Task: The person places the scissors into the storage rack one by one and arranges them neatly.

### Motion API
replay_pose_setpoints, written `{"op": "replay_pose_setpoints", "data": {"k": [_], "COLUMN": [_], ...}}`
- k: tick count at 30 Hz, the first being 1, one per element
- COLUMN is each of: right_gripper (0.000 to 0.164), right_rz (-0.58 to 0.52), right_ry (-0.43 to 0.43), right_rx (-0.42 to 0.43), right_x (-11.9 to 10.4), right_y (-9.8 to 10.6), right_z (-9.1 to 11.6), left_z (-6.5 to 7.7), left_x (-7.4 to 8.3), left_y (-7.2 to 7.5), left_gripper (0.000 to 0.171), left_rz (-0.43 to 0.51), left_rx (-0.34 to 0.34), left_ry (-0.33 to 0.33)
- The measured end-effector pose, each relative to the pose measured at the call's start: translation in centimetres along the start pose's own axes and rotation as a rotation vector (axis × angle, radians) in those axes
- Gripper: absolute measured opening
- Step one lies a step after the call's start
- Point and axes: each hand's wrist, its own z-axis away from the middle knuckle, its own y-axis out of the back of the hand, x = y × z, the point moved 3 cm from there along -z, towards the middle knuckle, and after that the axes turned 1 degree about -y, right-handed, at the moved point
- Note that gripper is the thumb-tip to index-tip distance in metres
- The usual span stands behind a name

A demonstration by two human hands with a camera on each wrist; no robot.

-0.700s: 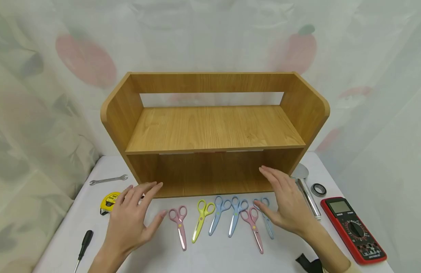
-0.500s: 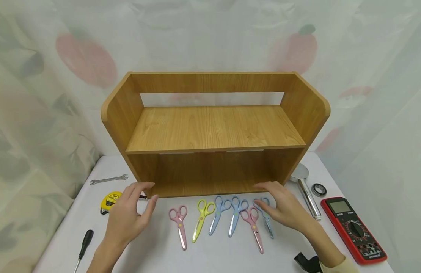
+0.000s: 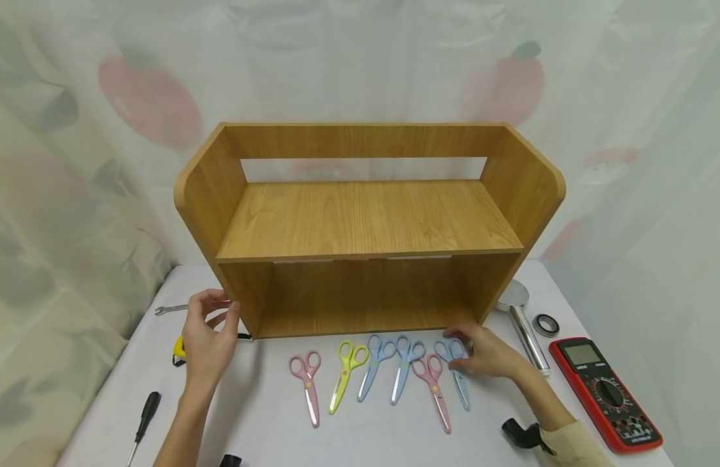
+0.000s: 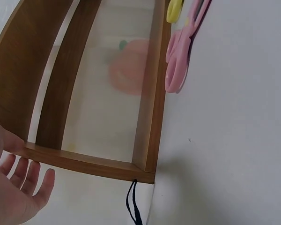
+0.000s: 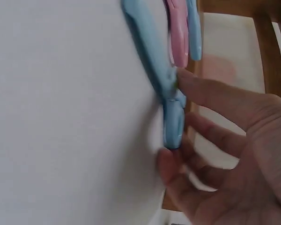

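In the head view my right hand [image 3: 482,350] is at the rightmost blue scissors [image 3: 460,383], thumb on one side of the handles and fingers on the other. The right wrist view has the blue scissors [image 5: 173,122] between thumb and fingertips, slightly blurred. By the lower left side panel of a wooden shelf [image 3: 368,220], my left hand [image 3: 209,337] has its thumb and fingers loosely bent. The left wrist view places that thumb against the edge of the shelf [image 4: 89,161]; the other fingers hang beside it.
Pink scissors [image 3: 307,383], yellow-green scissors [image 3: 344,376] and more pink and blue ones lie before the shelf. Left are a wrench [image 3: 170,309], tape measure [image 3: 179,351] and screwdriver [image 3: 146,415]; right, a metal-handled tool [image 3: 526,331], black ring [image 3: 545,325] and red multimeter [image 3: 605,392].
My left hand has moved back to the shelf's left side, over the wrench and tape measure. My right hand has lowered onto the rightmost blue scissors, which have shifted very slightly.
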Motion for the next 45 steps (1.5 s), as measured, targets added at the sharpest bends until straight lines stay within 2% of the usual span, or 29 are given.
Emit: {"op": "replay_pose_setpoints", "data": {"k": [4, 8, 12, 15, 18, 25, 32, 37, 40, 45], "right_gripper": [0.055, 0.050, 0.040, 0.031, 0.029, 0.046, 0.029, 0.037, 0.035, 0.021], "right_rz": [-0.030, -0.059, -0.164, -0.269, -0.329, -0.331, -0.313, -0.371, -0.381, -0.362], "right_ry": [-0.076, -0.105, -0.082, -0.097, -0.130, -0.121, -0.080, -0.110, -0.127, -0.008], "right_rx": [-0.066, -0.120, -0.230, -0.329, -0.392, -0.444, -0.484, -0.526, -0.579, -0.624], "right_x": [0.0, 0.2, 0.7, 1.2, 1.6, 1.7, 1.1, -0.1, -0.8, -2.0], "right_y": [0.3, 0.6, 1.0, 1.1, 1.3, 2.2, 3.3, 3.9, 4.3, 5.5], "right_z": [-0.2, -0.2, 0.0, 0.3, 0.6, 1.3, 2.5, 3.1, 3.3, 3.2], "left_z": [-0.3, -0.4, -0.3, -0.3, -0.3, -0.3, -0.2, -0.1, -0.2, -0.2], "left_x": [-0.3, -0.4, -0.5, -0.4, -0.4, -0.2, -0.2, -0.3, -0.4, -0.5], "left_y": [-0.1, -0.1, -0.1, -0.1, -0.1, -0.1, -0.1, -0.1, -0.1, -0.2], "left_gripper": [0.032, 0.029, 0.028, 0.028, 0.028, 0.028, 0.029, 0.030, 0.030, 0.031], "left_rz": [0.012, 0.012, -0.002, -0.006, -0.008, -0.018, -0.022, -0.025, -0.029, -0.029], "left_rx": [0.018, 0.029, 0.029, 0.026, 0.021, 0.021, 0.013, 0.016, 0.020, 0.020], "left_ry": [0.010, 0.006, 0.010, 0.017, 0.021, 0.027, 0.024, 0.019, 0.011, 0.007]}}
